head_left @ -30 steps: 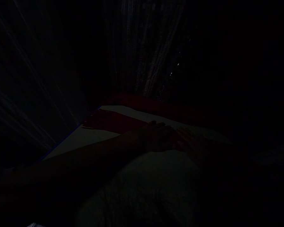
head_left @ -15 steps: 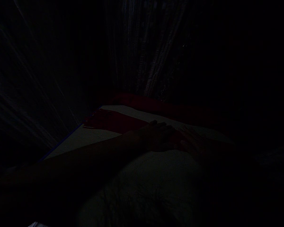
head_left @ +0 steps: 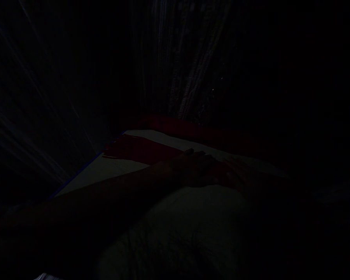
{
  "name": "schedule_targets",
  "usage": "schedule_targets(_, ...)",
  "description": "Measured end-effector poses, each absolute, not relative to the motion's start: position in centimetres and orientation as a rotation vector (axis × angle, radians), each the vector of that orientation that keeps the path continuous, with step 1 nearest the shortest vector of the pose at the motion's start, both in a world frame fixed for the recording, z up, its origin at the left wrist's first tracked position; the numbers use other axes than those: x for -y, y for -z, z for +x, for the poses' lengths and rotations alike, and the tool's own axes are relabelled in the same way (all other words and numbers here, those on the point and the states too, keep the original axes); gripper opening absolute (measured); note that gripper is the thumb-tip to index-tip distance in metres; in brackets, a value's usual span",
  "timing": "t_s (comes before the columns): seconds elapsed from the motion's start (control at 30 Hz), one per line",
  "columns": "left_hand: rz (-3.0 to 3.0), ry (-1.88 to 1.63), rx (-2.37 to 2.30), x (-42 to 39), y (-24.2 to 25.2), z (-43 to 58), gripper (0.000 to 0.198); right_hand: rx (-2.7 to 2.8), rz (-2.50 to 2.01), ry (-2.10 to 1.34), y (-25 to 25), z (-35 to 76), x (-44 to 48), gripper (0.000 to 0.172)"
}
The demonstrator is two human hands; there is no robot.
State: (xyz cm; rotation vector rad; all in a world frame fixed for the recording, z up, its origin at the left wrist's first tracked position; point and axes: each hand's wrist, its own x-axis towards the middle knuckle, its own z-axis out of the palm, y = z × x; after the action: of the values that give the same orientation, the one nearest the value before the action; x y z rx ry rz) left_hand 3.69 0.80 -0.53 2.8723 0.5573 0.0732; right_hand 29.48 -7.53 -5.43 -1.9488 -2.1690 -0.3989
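Note:
The scene is very dark. A strip of dark red cloth [head_left: 142, 149] lies flat across a pale surface [head_left: 192, 214], its frayed-looking end at the left. On the strip's middle rests my left hand [head_left: 194, 167], palm down with its fingers stretched out. Just right of it, my right hand [head_left: 240, 171] lies on the same cloth with its fingers extended; its wrist and arm fade into shadow. Between the two hands a short stretch of red cloth shows.
Behind the strip runs another band of dark red cloth [head_left: 175, 126] along the far side. A blue edge [head_left: 78, 171] borders the pale surface at the left. Dim streaked hangings [head_left: 189, 85] stand beyond it. The right side is almost black.
My right hand has slid slightly to the right, away from my left hand, which stays in place. The cloth strip looks unmoved.

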Motion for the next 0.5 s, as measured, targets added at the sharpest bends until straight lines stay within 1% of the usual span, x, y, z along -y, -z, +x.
schedule_targets(0.3, 2.860, -0.081, -0.545, -1.0, 0.7, 3.7, 0.089, 2.068, -1.924, 0.347, 5.2, 28.4, 8.1, 0.054)
schedule_targets(0.5, 2.851, -0.090, -0.539, -1.0, 0.7, 3.7, 0.088, 2.199, -1.886, 0.396, 5.4, 28.2, 8.3, 0.052)
